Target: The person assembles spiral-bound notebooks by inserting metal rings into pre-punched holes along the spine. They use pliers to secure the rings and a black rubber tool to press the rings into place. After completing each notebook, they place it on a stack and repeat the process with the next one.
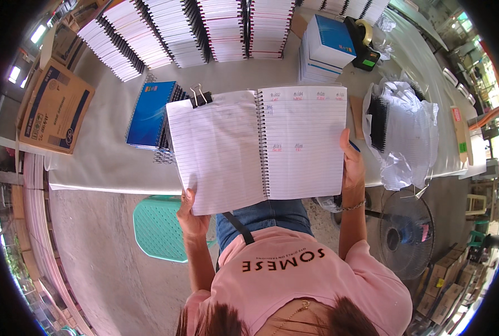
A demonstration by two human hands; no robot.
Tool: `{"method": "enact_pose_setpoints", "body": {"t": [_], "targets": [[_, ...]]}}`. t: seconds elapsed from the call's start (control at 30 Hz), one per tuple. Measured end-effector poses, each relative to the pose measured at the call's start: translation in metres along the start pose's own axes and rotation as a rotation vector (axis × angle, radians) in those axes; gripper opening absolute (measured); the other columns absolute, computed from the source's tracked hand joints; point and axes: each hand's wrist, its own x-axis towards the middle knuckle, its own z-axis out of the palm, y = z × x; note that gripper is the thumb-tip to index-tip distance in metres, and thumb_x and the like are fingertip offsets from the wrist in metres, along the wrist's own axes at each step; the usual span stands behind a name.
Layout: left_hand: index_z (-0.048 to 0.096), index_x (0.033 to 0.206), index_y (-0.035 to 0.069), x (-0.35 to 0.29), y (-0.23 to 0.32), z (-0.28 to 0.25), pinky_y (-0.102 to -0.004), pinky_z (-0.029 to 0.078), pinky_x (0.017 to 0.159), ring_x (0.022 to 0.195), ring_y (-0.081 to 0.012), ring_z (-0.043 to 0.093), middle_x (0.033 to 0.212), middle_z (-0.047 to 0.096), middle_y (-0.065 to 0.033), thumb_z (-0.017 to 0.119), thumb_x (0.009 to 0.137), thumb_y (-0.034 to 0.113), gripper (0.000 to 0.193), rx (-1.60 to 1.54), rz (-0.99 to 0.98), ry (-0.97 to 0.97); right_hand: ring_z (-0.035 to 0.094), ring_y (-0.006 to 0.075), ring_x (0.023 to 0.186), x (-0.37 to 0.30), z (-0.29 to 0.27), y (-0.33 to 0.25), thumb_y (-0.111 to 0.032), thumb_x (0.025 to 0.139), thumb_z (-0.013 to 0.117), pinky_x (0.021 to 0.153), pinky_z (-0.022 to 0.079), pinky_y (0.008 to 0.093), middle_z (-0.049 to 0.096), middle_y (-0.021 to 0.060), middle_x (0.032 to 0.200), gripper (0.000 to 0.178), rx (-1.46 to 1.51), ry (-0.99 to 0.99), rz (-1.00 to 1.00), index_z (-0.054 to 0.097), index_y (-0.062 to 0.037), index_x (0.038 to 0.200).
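Note:
An open spiral notebook (221,148) with lined pages spans the space before me, over the table's near edge. Its left page looks blank, while the right one carries short handwritten entries in dark and red ink. A black binder clip (201,99) grips the top of the left page. My left hand (192,217) is closed on the lower left corner, thumb on top. At the right edge my right hand (352,165) holds the notebook, its thumb along the page. A small blue tip, perhaps a pen, shows beside that thumb; the remaining fingers are hidden underneath.
Blue spiral notebooks (151,115) lie stacked at left; tall stacks of bound books (221,31) line the back. Farther right are blue-covered books (332,42), a tape dispenser (366,45) and a plastic bag (403,131). A green stool (160,229) and a fan (407,234) stand below.

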Motion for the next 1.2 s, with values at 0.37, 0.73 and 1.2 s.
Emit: {"method": "enact_pose_setpoints", "body": {"t": [0.37,0.73,1.2], "targets": [[0.048,0.134,-0.01,0.001,-0.017,-0.029,-0.0442,0.062,0.081,0.099,-0.0357,0.07,0.118,0.065,-0.0249,0.07,0.087,0.03,0.066,-0.167,-0.056,-0.216,0.065,0.0196,0.107,0.004,-0.026,0.005,-0.038,0.104,0.05,0.092,0.053,0.0336,0.065,0.0148,0.121,0.053,0.057,-0.006,-0.025,0.053,0.0076,0.13],[0.048,0.133,-0.011,-0.003,-0.015,-0.014,-0.0471,0.058,0.091,0.108,-0.0361,0.066,0.12,0.064,-0.0243,0.071,0.078,0.02,0.067,-0.22,-0.01,-0.16,0.064,0.0216,0.11,0.0,-0.02,0.009,-0.038,0.104,0.049,0.094,0.053,0.0342,0.064,0.0165,0.125,0.054,0.129,-0.076,-0.076,0.051,0.008,0.132],[0.012,0.158,0.01,-0.004,-0.033,-0.014,-0.0543,0.036,0.114,0.146,-0.0301,0.028,0.163,0.017,-0.0151,0.052,0.05,0.1,0.147,-0.229,0.056,-0.647,0.064,0.0217,0.11,0.008,-0.011,0.015,-0.039,0.104,0.05,0.095,0.052,0.0351,0.064,0.015,0.125,0.052,0.226,-0.07,-0.049,0.054,0.0047,0.132]]}}
